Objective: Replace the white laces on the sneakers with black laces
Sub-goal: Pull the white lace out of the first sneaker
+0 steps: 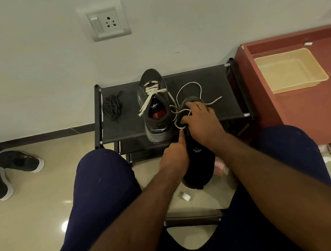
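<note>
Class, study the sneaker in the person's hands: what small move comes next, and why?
Probably the right hand should draw the white lace from further eyelets: it loops loose yet still threads the held sneaker, and the black laces wait on the rack.

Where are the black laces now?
Head view: the black laces lie bundled at the left end of the rack, left of the white-laced sneaker.

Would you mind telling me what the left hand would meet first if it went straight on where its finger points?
The left hand would most likely meet the white lace looped just ahead of its fingertip, on the held sneaker, then the right hand; depth is unclear.
</note>
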The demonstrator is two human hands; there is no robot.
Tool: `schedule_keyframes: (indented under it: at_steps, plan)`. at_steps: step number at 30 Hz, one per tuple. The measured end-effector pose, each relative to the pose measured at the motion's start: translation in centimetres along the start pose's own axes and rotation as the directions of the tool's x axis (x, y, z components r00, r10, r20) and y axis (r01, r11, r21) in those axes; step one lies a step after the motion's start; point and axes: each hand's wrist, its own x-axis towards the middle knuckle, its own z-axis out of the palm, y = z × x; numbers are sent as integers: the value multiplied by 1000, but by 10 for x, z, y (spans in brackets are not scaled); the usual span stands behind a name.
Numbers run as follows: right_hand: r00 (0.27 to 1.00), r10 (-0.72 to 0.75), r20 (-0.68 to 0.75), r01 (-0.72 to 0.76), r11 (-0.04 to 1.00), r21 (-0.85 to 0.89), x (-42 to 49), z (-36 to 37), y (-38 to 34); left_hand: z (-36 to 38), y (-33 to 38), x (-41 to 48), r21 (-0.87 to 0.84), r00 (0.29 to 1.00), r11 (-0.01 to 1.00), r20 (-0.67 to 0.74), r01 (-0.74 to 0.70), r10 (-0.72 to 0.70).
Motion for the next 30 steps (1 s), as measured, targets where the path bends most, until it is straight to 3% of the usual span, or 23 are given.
schedule_keyframes:
  at_steps: [6, 8, 10, 12, 14, 15, 16, 17, 19, 21, 23, 25, 27, 30]
  plan:
    - [995, 67, -79, -73, 994, -79, 3, 2, 3, 2, -1, 0, -8, 1000, 1000, 0, 7, -7]
    - [990, 93, -110, -94, 996, -1, 2, 4, 6, 2, -1, -1, -17, 1000, 1000, -5, 12, -12]
    - [946, 231, -228, -183, 960, 213, 2, 4, 12, 1, -1, 0, -25, 1000, 999, -7, 24, -24]
    - [819, 510, -262, -324, 789, 522, 6, 2, 21, 1, -1, 0, -31, 999, 999, -9, 32, -32]
    - [669, 733, -125, -361, 467, 807, 11, -1, 34, 1, -1, 0, -40, 999, 999, -10, 36, -37]
    - [603, 797, -40, -342, 303, 890, 12, -2, 39, 1, -1, 0, -44, 999, 998, -10, 38, -39]
    - [550, 835, 11, -330, 205, 922, 11, -2, 45, 1, -1, 1, -47, 999, 998, -9, 42, -42]
    - [534, 846, 5, -347, 214, 913, 9, -3, 49, 1, -1, 1, -49, 999, 998, -8, 46, -47]
    - [632, 761, -146, -392, 476, 787, 4, -8, 46, 1, 0, 2, -43, 999, 998, -2, 49, -49]
    - [820, 486, -302, -232, 766, 600, 4, -13, 32, 1, 0, 3, -32, 999, 999, 1, 40, -40]
    - [946, 127, -299, -20, 942, 335, 6, -11, 16, 1, -1, 3, -27, 1000, 999, 0, 24, -24]
    - [990, -53, -130, 67, 992, 103, 5, 0, 7, 1, -1, 2, -24, 1000, 1000, -2, 14, -14]
    - [1000, -14, -13, 14, 1000, 1, 1, 8, 5, 0, -1, 1, -23, 1000, 1000, 0, 12, -12]
    - [999, 36, -40, -39, 996, -75, 1, 8, 7, 1, -1, 1, -25, 1000, 1000, 2, 8, -8]
